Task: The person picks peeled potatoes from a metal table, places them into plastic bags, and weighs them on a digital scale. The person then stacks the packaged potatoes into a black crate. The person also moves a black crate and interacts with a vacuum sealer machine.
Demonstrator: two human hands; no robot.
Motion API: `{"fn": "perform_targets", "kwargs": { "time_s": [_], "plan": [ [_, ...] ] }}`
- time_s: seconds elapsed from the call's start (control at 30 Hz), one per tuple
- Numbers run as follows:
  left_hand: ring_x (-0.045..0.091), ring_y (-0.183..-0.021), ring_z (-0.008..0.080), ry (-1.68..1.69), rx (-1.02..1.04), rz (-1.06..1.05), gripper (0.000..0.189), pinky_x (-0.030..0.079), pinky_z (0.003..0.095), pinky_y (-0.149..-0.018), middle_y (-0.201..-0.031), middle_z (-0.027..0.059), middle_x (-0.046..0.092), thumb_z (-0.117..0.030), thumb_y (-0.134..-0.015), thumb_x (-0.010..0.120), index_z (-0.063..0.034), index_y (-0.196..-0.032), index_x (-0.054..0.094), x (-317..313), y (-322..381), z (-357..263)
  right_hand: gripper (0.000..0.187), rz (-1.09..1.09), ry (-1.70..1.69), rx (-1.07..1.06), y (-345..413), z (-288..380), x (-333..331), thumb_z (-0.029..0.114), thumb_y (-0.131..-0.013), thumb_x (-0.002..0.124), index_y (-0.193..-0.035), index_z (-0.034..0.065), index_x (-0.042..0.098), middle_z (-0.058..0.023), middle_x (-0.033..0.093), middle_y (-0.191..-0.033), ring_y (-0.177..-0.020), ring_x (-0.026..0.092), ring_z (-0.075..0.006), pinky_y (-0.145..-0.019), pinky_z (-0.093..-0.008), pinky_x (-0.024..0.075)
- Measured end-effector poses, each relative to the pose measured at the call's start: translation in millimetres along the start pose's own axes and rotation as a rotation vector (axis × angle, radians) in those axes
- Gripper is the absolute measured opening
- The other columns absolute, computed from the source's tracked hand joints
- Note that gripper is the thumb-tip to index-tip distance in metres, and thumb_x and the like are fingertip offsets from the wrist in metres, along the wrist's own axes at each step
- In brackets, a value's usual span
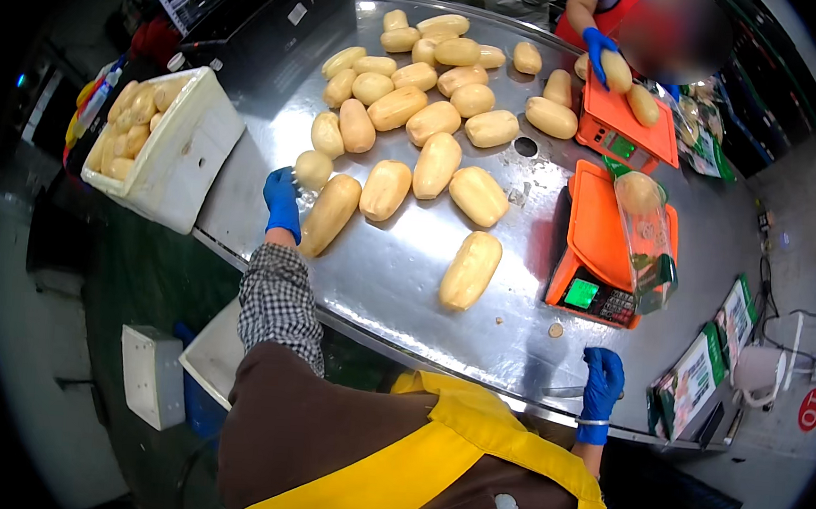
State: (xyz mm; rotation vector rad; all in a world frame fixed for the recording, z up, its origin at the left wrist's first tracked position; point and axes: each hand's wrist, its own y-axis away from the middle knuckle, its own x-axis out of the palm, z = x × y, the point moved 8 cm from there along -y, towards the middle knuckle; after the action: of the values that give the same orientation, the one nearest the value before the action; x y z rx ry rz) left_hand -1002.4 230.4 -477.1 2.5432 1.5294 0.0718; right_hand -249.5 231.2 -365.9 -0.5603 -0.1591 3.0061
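My left hand (282, 202), in a blue glove, is at a peeled lotus root segment (313, 170) on the left of the steel table (390, 303); whether it grips it, I cannot tell. My right hand (601, 383), also gloved, rests at the table's near edge over a knife (563, 391), whose blade shows to its left; the grip is hidden. Many peeled segments lie in the middle, one (471, 270) nearer to me. A small cut slice (556, 330) lies near the right hand. On the orange scale (598, 225) sits a clear and green plastic bag (645, 235) with lotus root inside.
A white foam box (192, 147) of lotus roots stands at the table's left end. Across the table, a co-worker's gloved hand (598, 51) holds a segment over a second orange scale (661, 134). Printed bags (697, 377) and a mug (758, 371) are at the right.
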Motion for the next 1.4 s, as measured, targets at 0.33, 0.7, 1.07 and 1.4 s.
{"fn": "perform_targets", "kwargs": {
  "time_s": [0.33, 0.7, 1.07, 1.4],
  "plan": [
    [0.042, -0.119, 0.0303, -0.584, 0.222, 0.486, 0.084, 0.035, 0.0350, -0.098, -0.129, 0.0221, 0.043, -0.048, -0.074, 0.067, 0.0038, -0.131, 0.034, 150.9, 63.0, -56.3, 0.008, 0.396, 0.181, -0.356, 15.1, 80.3, 114.1, 0.008, -0.079, 0.067, -0.082, 0.0022, 0.062, -0.0095, 0.059, -0.078, -0.067, 0.058, -0.0228, -0.060, -0.0279, 0.0452],
    [0.059, -0.068, 0.0187, 0.018, 0.264, 0.512, 0.034, 0.049, 0.0315, -0.060, -0.083, 0.0098, 0.063, -0.027, -0.082, 0.062, 0.0037, -0.098, 0.060, 190.3, 72.6, -68.8, 0.011, 0.354, 0.281, -0.058, 65.1, 24.2, 66.5, 0.013, -0.080, 0.063, -0.083, 0.0023, 0.062, -0.0125, 0.058, -0.078, -0.070, 0.058, -0.0271, -0.064, -0.0318, 0.0456],
    [0.057, -0.079, 0.0142, -0.252, 0.016, 1.552, 0.053, 0.047, 0.0264, -0.069, -0.089, 0.0087, 0.061, -0.047, -0.090, 0.047, 0.0020, -0.107, 0.055, 279.6, 451.4, -46.8, 0.069, 0.074, 0.136, -0.332, 28.1, 103.3, 86.2, 0.025, -0.080, 0.065, -0.139, 0.0169, 0.031, -0.0185, 0.033, -0.138, -0.123, 0.039, -0.0365, -0.097, -0.0385, 0.0373],
    [0.061, -0.075, 0.0232, -0.285, -0.466, 1.559, 0.056, 0.050, 0.0326, -0.064, -0.086, 0.0115, 0.059, -0.055, -0.087, 0.044, -0.0017, -0.102, 0.054, 376.7, 515.7, -60.7, 0.057, -0.025, -1.237, 0.309, -4.7, 22.2, -17.3, 0.041, -0.088, 0.051, -0.132, 0.0077, 0.037, -0.0118, 0.050, -0.124, -0.106, 0.055, -0.0243, -0.079, -0.0344, 0.0508]
  ]
}}
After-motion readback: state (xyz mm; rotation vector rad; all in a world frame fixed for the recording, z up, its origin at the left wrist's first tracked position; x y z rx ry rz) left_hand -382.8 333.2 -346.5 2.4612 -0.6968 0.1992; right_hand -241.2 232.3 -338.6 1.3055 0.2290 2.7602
